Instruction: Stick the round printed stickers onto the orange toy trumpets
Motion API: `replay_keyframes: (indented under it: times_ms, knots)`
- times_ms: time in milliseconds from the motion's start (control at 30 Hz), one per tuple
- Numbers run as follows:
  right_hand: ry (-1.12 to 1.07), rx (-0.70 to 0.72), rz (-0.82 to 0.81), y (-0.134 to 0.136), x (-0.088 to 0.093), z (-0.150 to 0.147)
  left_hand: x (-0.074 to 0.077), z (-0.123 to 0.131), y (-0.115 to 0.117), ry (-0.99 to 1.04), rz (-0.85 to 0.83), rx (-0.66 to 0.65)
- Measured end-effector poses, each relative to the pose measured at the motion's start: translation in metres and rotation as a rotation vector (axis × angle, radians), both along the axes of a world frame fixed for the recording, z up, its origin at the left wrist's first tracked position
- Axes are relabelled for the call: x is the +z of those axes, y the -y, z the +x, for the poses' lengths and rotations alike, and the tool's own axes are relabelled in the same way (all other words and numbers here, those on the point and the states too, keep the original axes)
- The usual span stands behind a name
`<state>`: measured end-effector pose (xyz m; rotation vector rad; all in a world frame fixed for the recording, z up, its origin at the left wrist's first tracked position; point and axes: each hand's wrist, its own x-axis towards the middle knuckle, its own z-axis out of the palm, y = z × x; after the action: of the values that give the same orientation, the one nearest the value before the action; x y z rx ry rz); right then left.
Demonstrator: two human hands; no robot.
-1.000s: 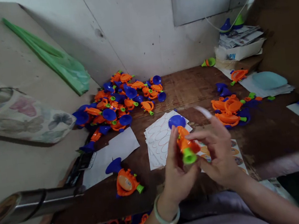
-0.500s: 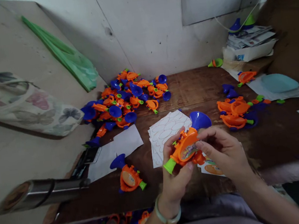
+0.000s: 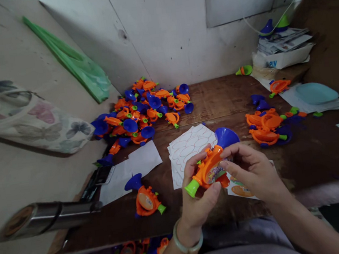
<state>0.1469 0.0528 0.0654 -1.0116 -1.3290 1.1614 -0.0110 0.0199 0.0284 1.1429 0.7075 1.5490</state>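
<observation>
Holding what seems a toy horn (image 3: pixel 209 171)

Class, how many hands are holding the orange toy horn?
2: the left hand and the right hand, one on each side of the orange toy horn.

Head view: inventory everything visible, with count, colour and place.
Wooden table: one, dark brown, under the items below.
Held toy horn: one, orange, blue and green, in both hands.
Horn heap: dozens, same colours, back left of the table.
Right horn group: several, same colours, right of the hands.
Lone horn: one, same colours, left of the hands.
Oval-printed sheets: one stack, white, behind the hands.
Green plastic bag: one, far left.
Teal dish: one, far right.
Left hand: bare, gripping the horn, pale green bangle on its wrist.
Right hand: bare, touching the horn.
</observation>
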Motion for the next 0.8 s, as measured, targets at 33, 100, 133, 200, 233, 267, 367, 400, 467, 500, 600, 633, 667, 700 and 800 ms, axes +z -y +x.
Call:
replay_keyframes:
  times_ms: [33,100,133,200,233,267,367,400,467,500,600,633,667,700,800]
  knots:
    - [-0.002,0.004,-0.002,0.0,0.0,0.0,0.0,0.0,0.0,0.004,0.003,-0.003]
    - [-0.009,0.011,-0.005,-0.001,0.0,0.001,-0.001,0.001,-0.001,0.009,0.008,-0.005]
    - [-0.01,0.015,-0.008,-0.001,0.0,0.001,-0.002,0.001,-0.001,0.008,0.012,-0.003]
    - [-0.007,0.018,-0.015,-0.002,-0.001,0.002,-0.003,0.0,-0.002,0.001,0.019,0.006]
    - [-0.003,0.019,-0.019,-0.002,-0.001,0.002,-0.003,0.0,-0.002,-0.006,0.019,0.015]
    - [0.004,0.019,-0.022,-0.002,-0.001,0.002,-0.003,0.0,-0.001,-0.016,0.016,0.026]
    - [0.021,0.02,-0.018,-0.001,-0.003,0.002,-0.005,-0.001,-0.001,-0.051,0.005,0.06]
    - [0.025,0.019,-0.011,-0.001,-0.003,0.002,-0.006,-0.001,-0.001,-0.058,0.004,0.069]
    - [0.036,0.019,-0.001,-0.001,-0.004,0.002,-0.008,0.0,-0.001,-0.063,0.009,0.083]
    - [0.042,0.019,0.004,-0.001,-0.004,0.002,-0.009,0.0,-0.002,-0.065,0.012,0.09]
    - [0.061,0.018,0.022,-0.001,-0.003,0.0,-0.01,0.002,-0.002,-0.067,0.018,0.11]
    - [0.07,0.012,0.033,-0.001,-0.002,0.0,-0.01,0.002,-0.002,-0.061,0.021,0.113]
    - [0.087,0.0,0.05,-0.001,-0.001,-0.001,-0.01,0.003,-0.001,-0.054,0.023,0.113]
    - [0.11,-0.016,0.07,0.0,0.0,-0.001,-0.011,0.003,0.0,-0.047,0.024,0.112]
    - [0.189,-0.074,0.157,0.0,0.003,-0.004,-0.01,0.003,0.002,-0.04,0.012,0.104]
